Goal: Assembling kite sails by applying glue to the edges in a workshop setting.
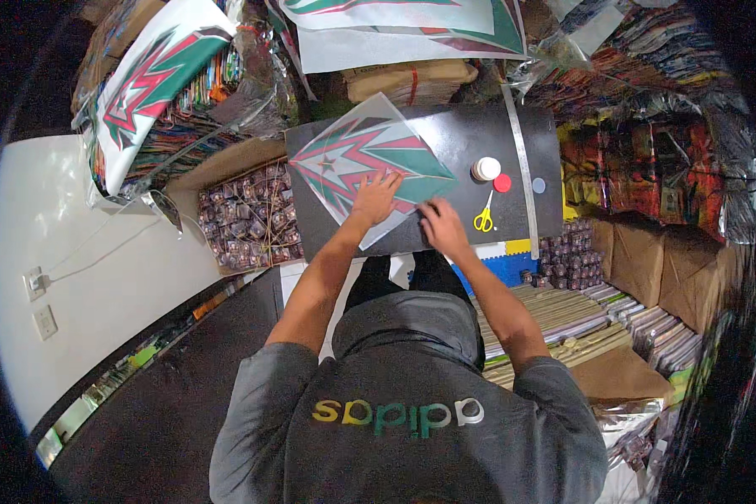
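A diamond-shaped kite sheet (357, 160) with green, red and white zigzag bands and a small star lies on a black board (470, 134). My left hand (375, 197) lies flat on the sheet's lower part with its fingers spread. My right hand (442, 227) is at the sheet's lower right edge on the board. Its fingers are curled under, so its grip is hidden. Yellow-handled scissors (483, 220) lie just right of my right hand. Beyond them stand a white jar (485, 169) and its red lid (501, 183).
A long clear ruler (521, 160) crosses the board's right side beside a small blue disc (538, 185). More printed kite sheets (155, 76) are piled at the back and left. A box of thread spools (248, 214), brown parcels (638, 260) and stacked sticks (563, 323) surround the board.
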### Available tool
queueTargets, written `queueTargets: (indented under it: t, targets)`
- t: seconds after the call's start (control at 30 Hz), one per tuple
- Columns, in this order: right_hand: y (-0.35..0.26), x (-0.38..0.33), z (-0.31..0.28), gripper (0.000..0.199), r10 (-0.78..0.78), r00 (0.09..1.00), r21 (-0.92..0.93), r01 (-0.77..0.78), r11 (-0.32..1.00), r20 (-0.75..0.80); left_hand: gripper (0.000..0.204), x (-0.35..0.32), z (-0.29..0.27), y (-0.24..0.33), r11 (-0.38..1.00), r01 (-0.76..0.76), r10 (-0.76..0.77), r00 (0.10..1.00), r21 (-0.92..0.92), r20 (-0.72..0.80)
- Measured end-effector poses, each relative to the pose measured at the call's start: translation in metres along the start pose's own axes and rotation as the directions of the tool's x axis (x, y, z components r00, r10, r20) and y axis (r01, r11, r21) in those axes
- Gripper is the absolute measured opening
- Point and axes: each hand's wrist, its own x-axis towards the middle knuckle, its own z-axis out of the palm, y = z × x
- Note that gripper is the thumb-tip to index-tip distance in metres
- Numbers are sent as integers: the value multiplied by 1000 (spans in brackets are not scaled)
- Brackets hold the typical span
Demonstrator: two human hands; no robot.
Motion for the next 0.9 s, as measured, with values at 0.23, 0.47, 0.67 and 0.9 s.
queueTargets:
  t: [0.23, 0.47, 0.67, 0.9]
  targets:
    - [-27, -28, 32, 48, -60, 977, 15, 58, 998, 206, 78, 0, -7, 1, 999, -8, 8, 1000, 34, 2]
    - [-32, -30, 39, 52, -48, 973, -35, 58, 998, 224, 108, 2, -21, 5, 999, 16, -12, 995, -36, 96]
    - [-35, -29, 40, 52, -63, 983, -69, 76, 995, 171, 111, 3, -19, 5, 999, 25, -21, 995, -41, 102]
    - [-34, -29, 45, 56, -35, 977, -86, 54, 995, 212, 111, 2, -18, 5, 999, 21, -17, 995, -40, 94]
